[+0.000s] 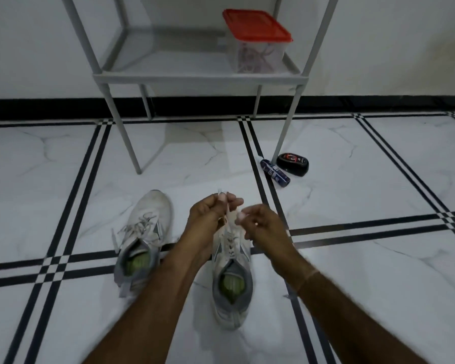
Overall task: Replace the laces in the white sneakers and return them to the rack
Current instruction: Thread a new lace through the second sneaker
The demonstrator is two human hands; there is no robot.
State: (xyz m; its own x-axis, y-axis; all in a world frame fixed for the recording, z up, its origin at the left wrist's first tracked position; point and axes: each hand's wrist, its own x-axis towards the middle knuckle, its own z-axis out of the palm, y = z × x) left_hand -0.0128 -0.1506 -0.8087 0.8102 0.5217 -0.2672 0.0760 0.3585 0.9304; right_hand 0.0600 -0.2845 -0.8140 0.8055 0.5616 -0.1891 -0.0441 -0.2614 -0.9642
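Two white sneakers with grey collars and green insoles stand on the tiled floor, toes pointing away from me. The left sneaker (142, 240) lies apart with loose laces spilling over its side. Over the right sneaker (231, 279) both hands work on its white lace (228, 214). My left hand (208, 214) pinches one lace end, pulled up above the toe. My right hand (258, 222) pinches the other end just to the right. The hands hide the toe of this sneaker.
A grey metal rack (200, 77) stands against the wall ahead; its lowest shelf holds a clear box with a red lid (255, 40) with laces inside. A dark blue tube (275, 173) and a black shoe-polish sponge (292, 164) lie by the rack's right front leg.
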